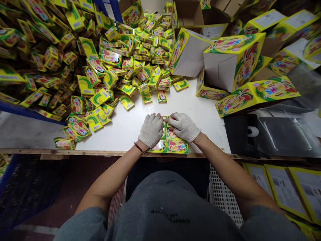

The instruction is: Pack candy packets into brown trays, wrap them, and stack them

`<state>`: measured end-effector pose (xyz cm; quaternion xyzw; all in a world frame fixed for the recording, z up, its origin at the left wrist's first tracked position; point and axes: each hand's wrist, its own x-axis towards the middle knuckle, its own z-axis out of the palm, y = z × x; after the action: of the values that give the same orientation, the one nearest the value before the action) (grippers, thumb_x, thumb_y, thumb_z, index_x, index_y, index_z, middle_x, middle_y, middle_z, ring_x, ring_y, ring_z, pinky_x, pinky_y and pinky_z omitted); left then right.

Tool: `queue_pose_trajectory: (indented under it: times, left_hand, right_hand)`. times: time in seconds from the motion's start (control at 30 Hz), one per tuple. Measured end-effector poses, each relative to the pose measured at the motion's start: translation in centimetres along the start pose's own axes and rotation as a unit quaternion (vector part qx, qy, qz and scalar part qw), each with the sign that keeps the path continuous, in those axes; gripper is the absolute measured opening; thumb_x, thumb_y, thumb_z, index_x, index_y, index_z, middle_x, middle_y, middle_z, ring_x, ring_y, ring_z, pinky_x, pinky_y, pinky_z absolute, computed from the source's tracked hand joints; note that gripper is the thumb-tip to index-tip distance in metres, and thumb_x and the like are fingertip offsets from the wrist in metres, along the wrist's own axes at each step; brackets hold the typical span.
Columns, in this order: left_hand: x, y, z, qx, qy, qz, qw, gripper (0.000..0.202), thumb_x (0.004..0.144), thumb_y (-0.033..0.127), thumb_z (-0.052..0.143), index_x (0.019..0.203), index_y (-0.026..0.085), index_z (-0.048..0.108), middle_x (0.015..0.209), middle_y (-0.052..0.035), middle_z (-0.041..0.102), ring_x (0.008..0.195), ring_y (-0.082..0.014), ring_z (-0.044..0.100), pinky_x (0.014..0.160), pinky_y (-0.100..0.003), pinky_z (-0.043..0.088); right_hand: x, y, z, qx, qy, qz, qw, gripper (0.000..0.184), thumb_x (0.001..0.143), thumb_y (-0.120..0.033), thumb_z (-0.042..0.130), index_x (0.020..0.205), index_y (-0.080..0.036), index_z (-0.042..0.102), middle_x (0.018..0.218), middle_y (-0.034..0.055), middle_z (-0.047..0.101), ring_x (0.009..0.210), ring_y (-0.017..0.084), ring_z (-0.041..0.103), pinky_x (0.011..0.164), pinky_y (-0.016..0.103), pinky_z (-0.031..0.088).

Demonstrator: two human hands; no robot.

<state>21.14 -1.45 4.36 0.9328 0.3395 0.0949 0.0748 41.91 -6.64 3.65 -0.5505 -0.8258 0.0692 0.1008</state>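
Small "Twins" boxes (178, 146) are covered in part by 2 gloved hands at the table's near edge.

The boxes are set side by side in 2 columns on the white table (127, 129), directly in front of the person. The left hand (150, 130) is laid flat over the left column, fingers extended; the right hand (185, 127) is rested on the right column with fingers bent, and whether a box is gripped by it cannot be told. Loose boxes (110, 58) are heaped beyond and to the left; larger cartons (238, 60) are stacked at the right.
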Motion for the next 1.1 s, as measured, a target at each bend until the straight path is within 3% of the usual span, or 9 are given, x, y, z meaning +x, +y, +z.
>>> queue_pose_trajectory:
  times: [0.17, 0.27, 0.47, 0.6, 0.7, 0.83, 0.93, 1.0, 1.1]
  left_hand:
    - [-0.2, 0.1, 0.0, -0.001, 0.012, -0.004, 1.0, 0.033, 0.1, 0.02, 0.049, 0.125, 0.012, 0.068, 0.137, -0.0176, 0.067, 0.13, -0.0344, 0.056, 0.117, -0.054, 0.041]
    - [-0.4, 0.0, 0.0, -0.019, 0.018, -0.008, 1.0, 0.029, 0.099, 0.019, 0.05, 0.121, 0.013, 0.069, 0.13, -0.017, 0.068, 0.126, -0.0328, 0.057, 0.115, -0.052, 0.043]
    - [-1.0, -0.7, -0.3, -0.049, 0.008, 0.039, 0.998, 0.058, 0.102, 0.045, 0.053, 0.149, 0.01, 0.053, 0.159, -0.0233, 0.049, 0.149, -0.0399, 0.043, 0.123, -0.063, 0.031]
    - [0.1, -0.3, -1.5, -0.014, -0.051, 0.11, 0.993, 0.077, 0.097, 0.062, 0.055, 0.154, 0.011, 0.049, 0.159, -0.0275, 0.048, 0.149, -0.0469, 0.042, 0.12, -0.075, 0.022]
    - [1.5, 0.5, -2.0, 0.025, -0.037, 0.114, 0.993, 0.075, 0.095, 0.061, 0.055, 0.151, 0.01, 0.052, 0.158, -0.0301, 0.048, 0.148, -0.049, 0.043, 0.119, -0.075, 0.025]
    - [1.9, 1.9, -1.5, 0.051, -0.021, 0.17, 0.984, 0.072, 0.093, 0.061, 0.059, 0.149, 0.017, 0.056, 0.159, -0.0263, 0.049, 0.148, -0.0487, 0.043, 0.117, -0.071, 0.03]
    - [1.5, 2.6, -1.0, 0.089, -0.044, 0.176, 0.979, 0.076, 0.093, 0.064, 0.058, 0.15, 0.013, 0.057, 0.156, -0.03, 0.05, 0.147, -0.0505, 0.044, 0.116, -0.07, 0.032]
    - [1.4, 2.7, -1.0, 0.112, -0.059, 0.177, 0.976, 0.08, 0.093, 0.064, 0.058, 0.151, 0.009, 0.056, 0.156, -0.0331, 0.048, 0.147, -0.0517, 0.043, 0.117, -0.068, 0.031]
    - [1.5, 2.4, -1.0, 0.116, -0.061, 0.185, 0.974, 0.078, 0.094, 0.062, 0.059, 0.15, 0.007, 0.057, 0.157, -0.0341, 0.047, 0.146, -0.0519, 0.044, 0.116, -0.067, 0.031]
  right_hand:
    - [-0.2, -1.1, -0.6, -0.051, -0.043, 0.036, 0.997, 0.049, 0.097, -0.026, 0.052, 0.142, -0.013, 0.065, 0.115, 0.021, 0.067, 0.099, 0.032, 0.059, 0.087, 0.044, 0.046]
    - [-0.8, -0.9, -0.2, -0.047, -0.058, 0.022, 0.997, 0.052, 0.099, -0.032, 0.053, 0.145, -0.011, 0.062, 0.131, 0.0251, 0.065, 0.119, 0.038, 0.059, 0.099, 0.05, 0.046]
    - [-1.3, -2.3, 1.2, -0.035, -0.082, 0.111, 0.99, 0.082, 0.094, -0.049, 0.063, 0.16, -0.005, 0.042, 0.168, 0.0294, 0.033, 0.156, 0.049, 0.027, 0.122, 0.073, 0.02]
    - [0.2, -3.8, 1.2, 0.016, -0.083, 0.172, 0.981, 0.08, 0.094, -0.045, 0.063, 0.161, -0.006, 0.042, 0.17, 0.0268, 0.029, 0.16, 0.045, 0.022, 0.127, 0.069, 0.011]
    - [-0.3, -1.9, 1.1, 0.104, 0.002, 0.181, 0.978, 0.068, 0.097, -0.038, 0.057, 0.157, -0.008, 0.047, 0.168, 0.0222, 0.037, 0.16, 0.036, 0.027, 0.13, 0.059, 0.02]
    - [-6.6, 3.2, -0.9, 0.157, 0.199, 0.287, 0.924, 0.051, 0.101, -0.034, 0.045, 0.145, -0.013, 0.058, 0.154, 0.0191, 0.057, 0.145, 0.027, 0.05, 0.122, 0.045, 0.04]
    - [-14.3, 7.9, -4.6, 0.083, 0.26, 0.404, 0.873, 0.036, 0.097, -0.035, 0.048, 0.12, -0.016, 0.069, 0.124, 0.0155, 0.072, 0.118, 0.027, 0.065, 0.107, 0.041, 0.049]
    - [-19.3, 10.9, -7.0, 0.023, 0.22, 0.519, 0.825, 0.029, 0.095, -0.032, 0.05, 0.105, -0.016, 0.072, 0.109, 0.0147, 0.074, 0.106, 0.026, 0.065, 0.097, 0.037, 0.051]
    - [-24.7, 14.2, -9.0, -0.001, 0.069, 0.647, 0.759, 0.028, 0.09, -0.036, 0.062, 0.103, -0.015, 0.074, 0.099, 0.0129, 0.073, 0.094, 0.024, 0.065, 0.083, 0.03, 0.049]
